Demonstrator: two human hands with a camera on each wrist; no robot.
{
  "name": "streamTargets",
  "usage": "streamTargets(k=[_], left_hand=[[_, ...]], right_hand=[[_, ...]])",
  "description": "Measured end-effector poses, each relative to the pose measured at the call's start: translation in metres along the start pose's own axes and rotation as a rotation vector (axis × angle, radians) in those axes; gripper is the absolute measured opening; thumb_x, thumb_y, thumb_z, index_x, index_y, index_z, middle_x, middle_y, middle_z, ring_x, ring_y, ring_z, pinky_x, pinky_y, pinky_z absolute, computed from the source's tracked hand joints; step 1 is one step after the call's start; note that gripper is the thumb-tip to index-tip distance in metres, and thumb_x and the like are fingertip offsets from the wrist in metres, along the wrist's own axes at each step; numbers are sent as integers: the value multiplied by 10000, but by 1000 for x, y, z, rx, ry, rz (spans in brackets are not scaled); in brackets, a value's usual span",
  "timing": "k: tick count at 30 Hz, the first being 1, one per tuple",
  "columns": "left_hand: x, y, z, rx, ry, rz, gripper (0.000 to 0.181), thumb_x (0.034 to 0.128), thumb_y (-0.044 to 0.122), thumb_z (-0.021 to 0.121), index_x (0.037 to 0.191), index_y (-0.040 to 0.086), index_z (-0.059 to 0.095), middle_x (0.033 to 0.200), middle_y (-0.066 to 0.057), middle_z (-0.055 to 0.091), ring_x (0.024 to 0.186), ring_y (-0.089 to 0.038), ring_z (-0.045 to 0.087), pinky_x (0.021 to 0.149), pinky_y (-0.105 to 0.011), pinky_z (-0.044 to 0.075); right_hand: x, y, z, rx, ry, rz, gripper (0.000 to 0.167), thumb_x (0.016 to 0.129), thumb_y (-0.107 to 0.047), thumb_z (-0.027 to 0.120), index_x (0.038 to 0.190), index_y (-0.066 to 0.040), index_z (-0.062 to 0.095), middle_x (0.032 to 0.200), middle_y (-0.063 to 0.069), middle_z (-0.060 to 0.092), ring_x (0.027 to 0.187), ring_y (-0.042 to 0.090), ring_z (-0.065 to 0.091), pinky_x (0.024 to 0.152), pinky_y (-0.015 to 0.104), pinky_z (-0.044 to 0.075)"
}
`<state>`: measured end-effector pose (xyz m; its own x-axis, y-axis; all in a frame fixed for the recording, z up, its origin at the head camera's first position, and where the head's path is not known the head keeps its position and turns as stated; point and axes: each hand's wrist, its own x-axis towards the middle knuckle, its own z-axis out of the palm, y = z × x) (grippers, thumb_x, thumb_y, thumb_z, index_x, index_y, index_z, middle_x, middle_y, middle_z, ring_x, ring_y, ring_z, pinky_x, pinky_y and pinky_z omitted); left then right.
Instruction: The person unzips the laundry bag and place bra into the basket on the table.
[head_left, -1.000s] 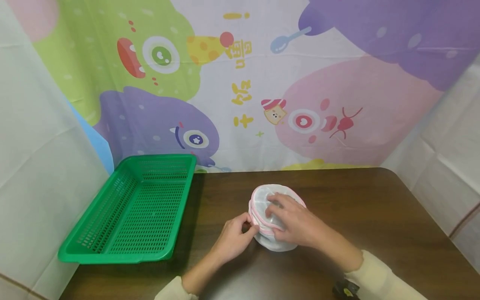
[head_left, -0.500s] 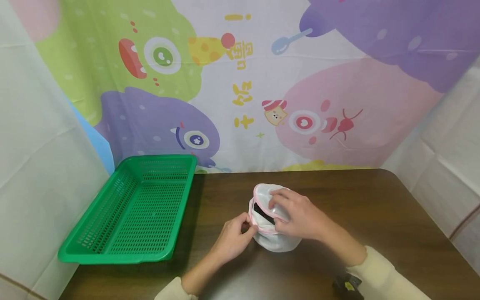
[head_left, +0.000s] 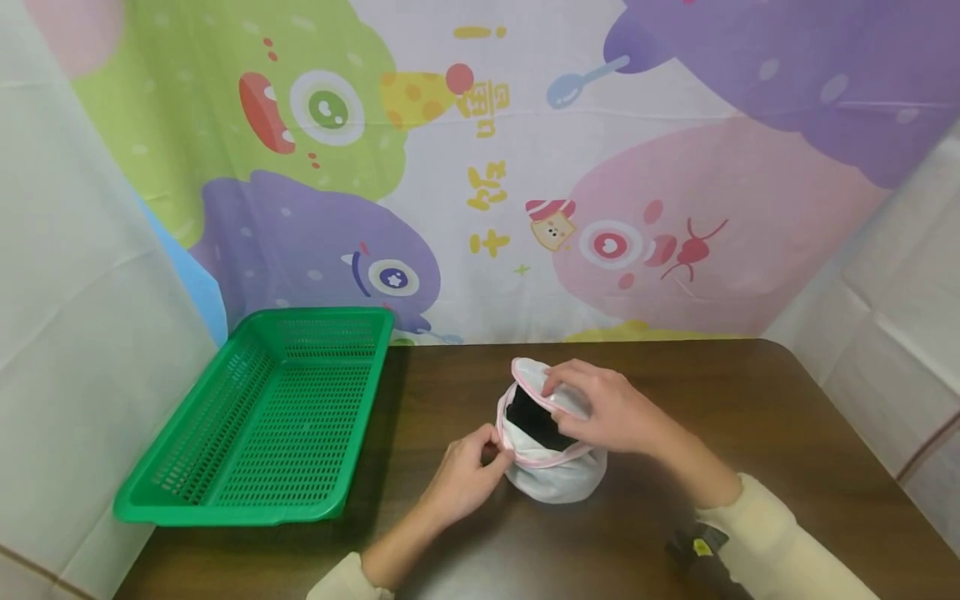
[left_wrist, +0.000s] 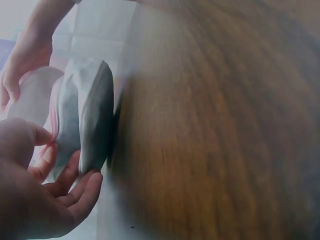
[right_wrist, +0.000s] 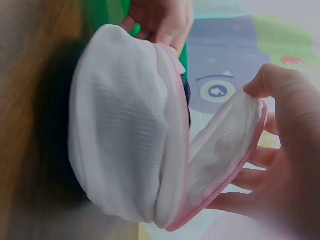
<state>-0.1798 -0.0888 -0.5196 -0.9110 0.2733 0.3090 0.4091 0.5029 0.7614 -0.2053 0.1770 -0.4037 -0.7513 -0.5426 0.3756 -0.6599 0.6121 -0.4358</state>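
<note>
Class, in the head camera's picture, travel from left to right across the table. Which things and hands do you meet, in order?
Green basket → left hand → white bag with pink trim → right hand.

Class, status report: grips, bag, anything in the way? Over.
Left grip pinches bag by its edge; right grip holds lid up. Bag open, black item inside. Basket apart, not in the way.

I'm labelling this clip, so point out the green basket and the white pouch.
Green basket [head_left: 292, 433]: head view, on its perforated floor.
White pouch [right_wrist: 120, 120]: right wrist view, on its side wall.
</note>
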Motion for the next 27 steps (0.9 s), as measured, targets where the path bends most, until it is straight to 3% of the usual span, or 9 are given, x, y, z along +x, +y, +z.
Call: streamTargets(k=[2, 7, 14, 27], left_hand=[[1, -10, 4, 13, 9, 15, 138, 1023, 328, 697, 962, 205, 683, 894, 84, 745, 826, -23, 626, 736, -247, 506], [1, -17, 7, 28, 5, 2, 137, 1027, 336, 699, 975, 210, 690, 909, 83, 750, 848, -40, 646, 753, -257, 517], [2, -19, 8, 52, 1, -25, 101, 1027, 339, 695, 973, 253, 693, 929, 113, 758, 903, -23, 692, 809, -244, 544], [-3, 2, -1, 9, 7, -16, 121, 1020, 313, 694, 961, 207, 686, 920, 73, 757, 880, -36, 677, 777, -273, 543]], right_hand=[[2, 2, -3, 8, -3, 2, 251, 919, -133, 795, 1159, -189, 749, 1272, 32, 795, 1153, 265, 762, 1041, 552, 643], [10, 8, -10, 37, 5, 17, 227, 976, -132, 790, 1200, -155, 760, 1233, 58, 816, 1092, 262, 749, 1021, 559, 641], [20, 13, -18, 84, 12, 74, 209, 1029, -119, 780, 1238, -104, 785, 1189, 99, 831, 999, 229, 708, 950, 520, 631], [36, 30, -27, 146, 15, 194, 278, 1130, -160, 647, 1346, -35, 769, 1228, 186, 835, 1042, 319, 771, 1022, 600, 654]])
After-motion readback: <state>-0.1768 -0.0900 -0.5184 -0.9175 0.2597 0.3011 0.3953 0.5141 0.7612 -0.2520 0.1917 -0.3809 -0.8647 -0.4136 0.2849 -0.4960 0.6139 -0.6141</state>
